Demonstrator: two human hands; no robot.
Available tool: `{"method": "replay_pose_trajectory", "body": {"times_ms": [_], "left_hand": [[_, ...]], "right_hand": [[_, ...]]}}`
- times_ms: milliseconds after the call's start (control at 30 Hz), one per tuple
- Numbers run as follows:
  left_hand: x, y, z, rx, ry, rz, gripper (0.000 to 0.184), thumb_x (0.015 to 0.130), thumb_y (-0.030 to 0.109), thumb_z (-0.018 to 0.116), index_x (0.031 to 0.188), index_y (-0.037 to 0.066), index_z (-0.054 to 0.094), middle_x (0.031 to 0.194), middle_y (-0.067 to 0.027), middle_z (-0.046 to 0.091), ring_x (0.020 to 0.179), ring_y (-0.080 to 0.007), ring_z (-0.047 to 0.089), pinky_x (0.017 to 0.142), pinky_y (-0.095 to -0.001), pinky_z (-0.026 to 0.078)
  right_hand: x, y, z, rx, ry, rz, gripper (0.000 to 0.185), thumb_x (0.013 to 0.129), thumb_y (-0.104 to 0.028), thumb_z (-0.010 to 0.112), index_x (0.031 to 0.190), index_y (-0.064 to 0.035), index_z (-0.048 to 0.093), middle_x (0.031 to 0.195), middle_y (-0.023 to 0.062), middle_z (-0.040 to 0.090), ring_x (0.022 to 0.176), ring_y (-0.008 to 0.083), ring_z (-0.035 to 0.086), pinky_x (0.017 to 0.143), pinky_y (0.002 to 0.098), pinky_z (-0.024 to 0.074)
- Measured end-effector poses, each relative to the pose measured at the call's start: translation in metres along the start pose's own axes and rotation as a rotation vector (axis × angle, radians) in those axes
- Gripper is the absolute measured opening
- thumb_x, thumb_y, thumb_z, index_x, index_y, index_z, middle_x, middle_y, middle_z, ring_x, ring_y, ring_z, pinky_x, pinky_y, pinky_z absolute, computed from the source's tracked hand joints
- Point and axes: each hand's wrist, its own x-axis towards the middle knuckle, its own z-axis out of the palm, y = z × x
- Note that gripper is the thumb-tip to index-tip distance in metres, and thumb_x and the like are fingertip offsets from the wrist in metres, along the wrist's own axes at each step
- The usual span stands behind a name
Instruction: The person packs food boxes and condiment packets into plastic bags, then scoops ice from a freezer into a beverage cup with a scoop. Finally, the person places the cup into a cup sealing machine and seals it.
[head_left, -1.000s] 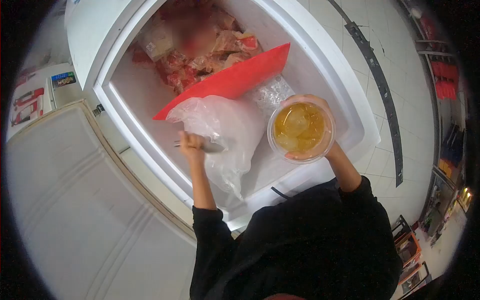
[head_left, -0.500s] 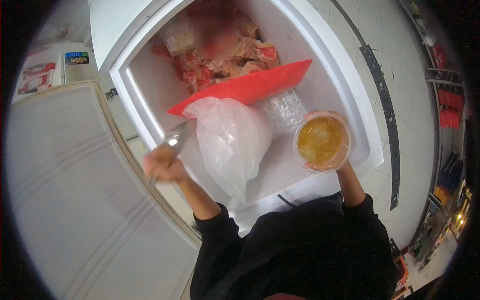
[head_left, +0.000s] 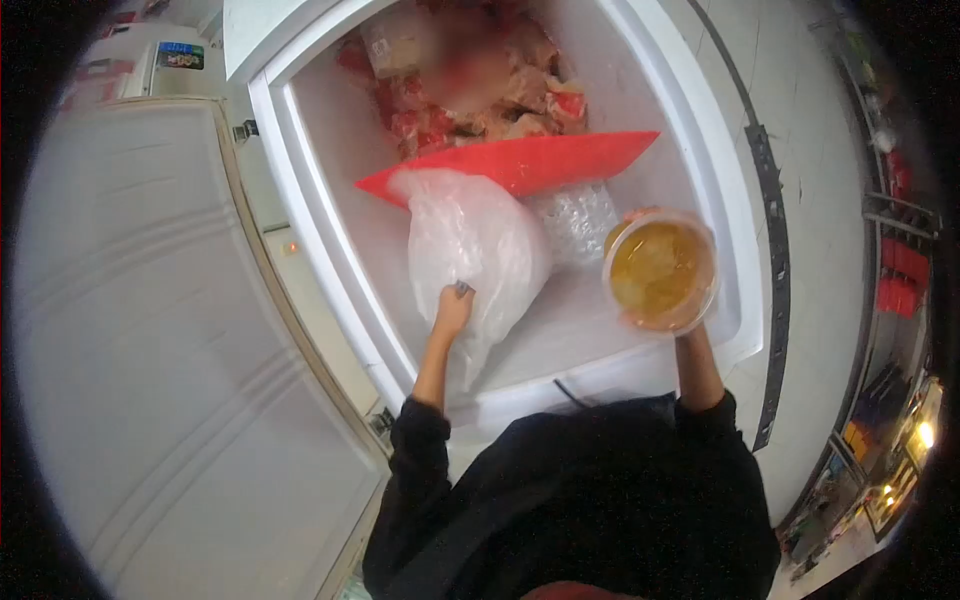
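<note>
My left hand [head_left: 453,312] is closed around a shiny metal scoop [head_left: 461,288]. Only a small end of it shows above my fingers, against the white plastic bag [head_left: 470,235]; I cannot tell whether its bowl is inside the bag. My right hand [head_left: 640,318] grips a clear round plastic cup [head_left: 712,285] from underneath and behind. Yellow liquid [head_left: 657,275] with pale chunks that look like ice fills much of the cup. The bag slumps against a red divider [head_left: 560,160] in a white chest freezer [head_left: 735,260].
Beyond the divider lie wrapped red and tan packages [head_left: 525,90], partly blurred. A clear plastic-wrapped pack [head_left: 580,222] sits right of the bag. To the left is a large white lid or panel [head_left: 150,330]; shelves with goods [head_left: 905,275] stand far right.
My left hand has swung from the freezer's left edge to the front of the bag, with the scoop in it. The cup stays in my right hand; the view has shifted slightly.
</note>
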Motion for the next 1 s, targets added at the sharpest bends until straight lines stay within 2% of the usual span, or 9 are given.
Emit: {"method": "replay_pose_trajectory", "body": {"times_ms": [200,300,367,467,567,633,700,867,1000], "left_hand": [[-0.003,0.167,-0.043,-0.353,-0.039,0.816,0.037,0.088,0.025,0.034,0.057,0.006,0.039,0.047,-0.0028,0.039,0.042,-0.0149,0.039,0.041,-0.0268,0.034],[0.027,0.041,-0.011,0.363,0.278,0.234,0.029,0.085,0.017,0.046,0.057,0.007,0.042,0.049,-0.0027,0.043,0.044,-0.0145,0.042,0.043,-0.0261,0.036],[0.026,0.042,-0.011,-0.276,-0.16,-0.005,0.022,0.081,0.013,0.053,0.061,0.007,0.046,0.055,-0.0014,0.046,0.052,-0.0128,0.047,0.047,-0.0258,0.037],[0.005,0.124,-0.018,-0.013,0.104,0.489,0.026,0.083,0.018,0.049,0.061,0.006,0.046,0.059,-0.0008,0.045,0.056,-0.0113,0.046,0.05,-0.0261,0.038],[-0.008,0.171,-0.047,-0.325,0.019,0.83,0.026,0.085,0.021,0.045,0.064,0.005,0.046,0.062,-0.0018,0.046,0.057,-0.0107,0.046,0.052,-0.0269,0.039],[0.011,0.077,-0.019,0.053,0.225,0.489,0.023,0.083,0.018,0.047,0.064,0.006,0.046,0.061,-0.0016,0.047,0.055,-0.0102,0.045,0.05,-0.0261,0.038],[0.002,0.017,0.017,-0.001,0.037,-0.031,0.021,0.082,0.015,0.049,0.064,0.006,0.046,0.06,-0.0013,0.048,0.053,-0.0096,0.045,0.048,-0.0252,0.037],[0.004,0.088,-0.005,0.171,0.367,0.778,0.022,0.084,0.013,0.039,0.065,0.005,0.048,0.055,-0.0021,0.045,0.047,-0.0106,0.04,0.046,-0.0246,0.037],[0.041,0.036,0.027,0.112,0.34,0.447,0.023,0.082,0.012,0.045,0.06,0.003,0.048,0.052,0.0006,0.046,0.045,-0.0097,0.045,0.041,-0.0243,0.036]], "right_hand": [[0.005,0.001,0.005,0.014,-0.015,-0.003,0.089,0.044,-0.022,0.082,0.118,-0.0057,0.036,0.115,0.0092,0.044,0.103,0.0196,0.045,0.088,0.0322,0.0378],[0.005,0.004,0.01,0.03,-0.023,-0.014,0.089,0.044,-0.022,0.082,0.118,-0.0058,0.036,0.115,0.0092,0.044,0.103,0.0196,0.045,0.088,0.0323,0.0377],[0.005,0.002,0.012,0.037,-0.038,-0.014,0.089,0.044,-0.022,0.082,0.118,-0.0058,0.035,0.115,0.0092,0.044,0.103,0.0197,0.045,0.088,0.0324,0.0376],[0.007,0.003,0.013,0.039,-0.07,-0.021,0.089,0.044,-0.022,0.082,0.118,-0.006,0.035,0.115,0.0091,0.044,0.103,0.0197,0.045,0.089,0.0324,0.0375],[0.002,0.002,0.015,0.032,-0.078,-0.013,0.089,0.044,-0.022,0.082,0.119,-0.0061,0.035,0.115,0.0091,0.044,0.104,0.0198,0.045,0.089,0.0325,0.0374],[0.0,0.001,0.014,0.032,-0.083,-0.01,0.089,0.044,-0.022,0.082,0.119,-0.0061,0.034,0.115,0.0091,0.044,0.104,0.0198,0.045,0.089,0.0325,0.0374],[0.0,-0.002,0.013,0.033,-0.088,-0.011,0.089,0.045,-0.022,0.082,0.119,-0.0062,0.034,0.115,0.0091,0.044,0.104,0.0198,0.045,0.089,0.0326,0.0373],[0.007,-0.005,0.013,0.022,-0.05,-0.033,0.09,0.045,-0.022,0.081,0.119,-0.0064,0.034,0.115,0.0091,0.044,0.104,0.0199,0.045,0.089,0.0327,0.0372],[0.008,-0.004,0.012,0.022,-0.035,-0.04,0.09,0.045,-0.022,0.081,0.119,-0.0065,0.033,0.115,0.009,0.044,0.104,0.02,0.045,0.09,0.0328,0.0371]]}}
